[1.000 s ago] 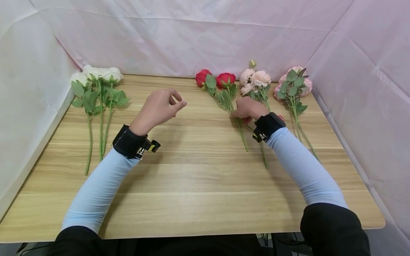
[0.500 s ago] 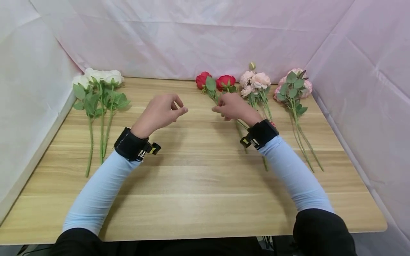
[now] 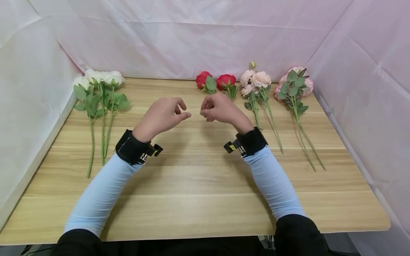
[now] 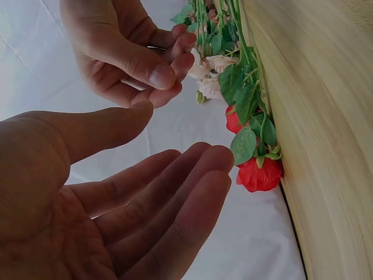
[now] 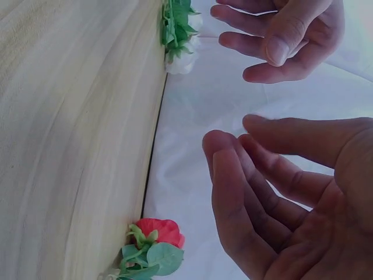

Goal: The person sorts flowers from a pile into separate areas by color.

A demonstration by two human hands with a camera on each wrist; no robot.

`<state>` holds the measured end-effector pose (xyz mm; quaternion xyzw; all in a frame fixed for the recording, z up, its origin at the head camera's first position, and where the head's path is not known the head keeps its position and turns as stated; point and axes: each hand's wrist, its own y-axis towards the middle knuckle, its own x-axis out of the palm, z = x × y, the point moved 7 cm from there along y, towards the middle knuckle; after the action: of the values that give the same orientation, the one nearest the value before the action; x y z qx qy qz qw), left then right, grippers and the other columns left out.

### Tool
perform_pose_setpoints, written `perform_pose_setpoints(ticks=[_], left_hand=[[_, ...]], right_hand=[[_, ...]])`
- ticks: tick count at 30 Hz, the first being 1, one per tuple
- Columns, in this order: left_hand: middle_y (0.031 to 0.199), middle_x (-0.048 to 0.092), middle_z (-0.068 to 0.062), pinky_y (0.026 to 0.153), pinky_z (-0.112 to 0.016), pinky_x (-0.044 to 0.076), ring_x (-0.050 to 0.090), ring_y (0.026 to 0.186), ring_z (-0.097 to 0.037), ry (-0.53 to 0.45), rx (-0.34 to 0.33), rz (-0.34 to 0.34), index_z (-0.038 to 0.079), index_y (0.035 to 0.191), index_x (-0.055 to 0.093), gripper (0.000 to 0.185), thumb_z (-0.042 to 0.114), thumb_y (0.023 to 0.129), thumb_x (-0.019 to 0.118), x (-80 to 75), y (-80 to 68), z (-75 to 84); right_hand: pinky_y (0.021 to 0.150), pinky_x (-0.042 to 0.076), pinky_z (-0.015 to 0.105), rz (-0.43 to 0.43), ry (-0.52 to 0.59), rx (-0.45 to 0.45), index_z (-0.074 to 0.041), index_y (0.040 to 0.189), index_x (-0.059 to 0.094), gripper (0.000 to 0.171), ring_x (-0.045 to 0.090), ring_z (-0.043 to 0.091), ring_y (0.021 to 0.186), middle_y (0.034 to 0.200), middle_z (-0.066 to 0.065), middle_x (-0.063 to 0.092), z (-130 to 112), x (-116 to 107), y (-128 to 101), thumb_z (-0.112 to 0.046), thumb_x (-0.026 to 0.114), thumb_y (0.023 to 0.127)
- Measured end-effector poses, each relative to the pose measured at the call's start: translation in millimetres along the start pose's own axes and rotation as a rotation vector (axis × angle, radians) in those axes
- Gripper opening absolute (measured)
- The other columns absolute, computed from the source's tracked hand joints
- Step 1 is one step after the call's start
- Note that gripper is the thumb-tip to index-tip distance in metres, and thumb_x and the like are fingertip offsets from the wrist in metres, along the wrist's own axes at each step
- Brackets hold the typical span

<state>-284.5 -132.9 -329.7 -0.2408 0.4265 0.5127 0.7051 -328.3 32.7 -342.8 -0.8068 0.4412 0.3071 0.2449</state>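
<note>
Over the middle of the table, my left hand (image 3: 163, 115) hovers with loosely bent fingers and holds nothing. Facing it a short way off, my right hand (image 3: 222, 109) is also without anything in it; its fingers curve gently, and the right wrist view shows a gap between thumb and fingertips. Just behind the right hand lie two red roses (image 3: 226, 81), their stems largely hidden by that hand and arm. To their right are pale pink flowers (image 3: 260, 79) with green stems. White roses (image 3: 104, 76) with long stems lie at the left, beyond the left hand.
A bunch of darker pink flowers (image 3: 294, 87) lies at the far right, stems toward the front. The wooden table (image 3: 192, 206) is bounded by white cloth (image 3: 144, 42) at the back and both sides.
My right hand has left the red rose stems and moved left toward the middle, uncovering the pale pink flowers' stems. The left hand has barely shifted.
</note>
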Motion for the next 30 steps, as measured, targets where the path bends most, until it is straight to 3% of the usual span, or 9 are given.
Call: perform_pose_setpoints(ticks=[7, 13, 17, 21, 23, 25, 27, 30], left_hand=[[0.103, 0.078, -0.014, 0.079, -0.044, 0.058, 0.075, 0.093, -0.027, 0.009, -0.005, -0.009, 0.006, 0.116, 0.071, 0.034, 0.035, 0.099, 0.069, -3.6, 2.3, -0.9], [0.111, 0.076, -0.017, 0.080, -0.046, 0.057, 0.074, 0.094, -0.030, -0.006, -0.117, -0.011, 0.007, 0.122, 0.070, 0.040, 0.040, 0.102, 0.064, -23.9, 2.5, -24.5], [0.115, 0.075, -0.022, 0.080, -0.049, 0.056, 0.075, 0.088, -0.032, -0.038, -0.205, 0.015, 0.004, 0.128, 0.068, 0.050, 0.046, 0.102, 0.061, -48.0, -5.0, -60.8], [0.112, 0.075, -0.026, 0.080, -0.053, 0.053, 0.075, 0.081, -0.034, -0.001, -0.295, 0.083, -0.001, 0.130, 0.067, 0.058, 0.048, 0.101, 0.061, -74.5, -17.3, -111.7], [0.103, 0.077, -0.024, 0.073, -0.050, 0.052, 0.073, 0.073, -0.031, 0.038, -0.354, 0.102, -0.003, 0.127, 0.069, 0.059, 0.049, 0.100, 0.062, -84.1, -24.6, -137.8], [0.087, 0.078, -0.021, 0.063, -0.044, 0.049, 0.068, 0.064, -0.028, 0.066, -0.412, 0.108, -0.003, 0.114, 0.075, 0.053, 0.047, 0.099, 0.064, -89.3, -32.4, -161.2], [0.068, 0.072, -0.014, 0.057, -0.039, 0.045, 0.062, 0.056, -0.023, 0.085, -0.480, 0.098, -0.001, 0.091, 0.077, 0.048, 0.045, 0.097, 0.067, -91.6, -40.1, -181.1], [0.053, 0.059, -0.003, 0.052, -0.035, 0.042, 0.055, 0.054, -0.023, 0.132, -0.571, 0.060, 0.006, 0.060, 0.065, 0.052, 0.045, 0.094, 0.070, -90.7, -51.4, -204.0]], right_hand=[[0.070, 0.061, 0.032, 0.013, 0.000, -0.027, -0.003, 0.097, 0.072, 0.007, 0.075, 0.039, 0.086, 0.098, 0.022, 0.075, -7.0, -4.7, -4.1, -0.009, 0.068, 0.097], [0.071, 0.061, 0.034, 0.027, -0.003, -0.036, -0.005, 0.096, 0.072, 0.006, 0.075, 0.038, 0.087, 0.093, 0.016, 0.075, -10.3, -7.9, -5.4, -0.010, 0.069, 0.097], [0.069, 0.060, 0.032, 0.036, -0.005, -0.034, -0.005, 0.096, 0.071, 0.006, 0.075, 0.037, 0.085, 0.093, 0.017, 0.075, -8.6, -8.4, -6.3, -0.010, 0.069, 0.097], [0.067, 0.060, 0.031, 0.045, -0.005, -0.018, -0.005, 0.095, 0.071, 0.006, 0.075, 0.037, 0.084, 0.095, 0.021, 0.074, -4.8, -8.2, -8.0, -0.011, 0.069, 0.097], [0.068, 0.060, 0.032, 0.046, -0.006, -0.017, -0.005, 0.095, 0.071, 0.007, 0.075, 0.036, 0.083, 0.095, 0.021, 0.074, -3.9, -7.6, -8.5, -0.012, 0.069, 0.097], [0.069, 0.061, 0.035, 0.045, -0.002, -0.024, -0.006, 0.095, 0.071, 0.007, 0.075, 0.033, 0.081, 0.094, 0.020, 0.074, -3.4, -7.0, -8.3, -0.012, 0.069, 0.097], [0.070, 0.062, 0.036, 0.045, -0.004, -0.027, -0.006, 0.095, 0.071, 0.008, 0.075, 0.030, 0.080, 0.094, 0.020, 0.073, -2.9, -6.8, -8.1, -0.013, 0.069, 0.098], [0.070, 0.062, 0.036, 0.043, -0.004, -0.024, -0.006, 0.096, 0.071, 0.008, 0.075, 0.029, 0.079, 0.094, 0.021, 0.073, -3.1, -6.4, -8.3, -0.014, 0.069, 0.098]])
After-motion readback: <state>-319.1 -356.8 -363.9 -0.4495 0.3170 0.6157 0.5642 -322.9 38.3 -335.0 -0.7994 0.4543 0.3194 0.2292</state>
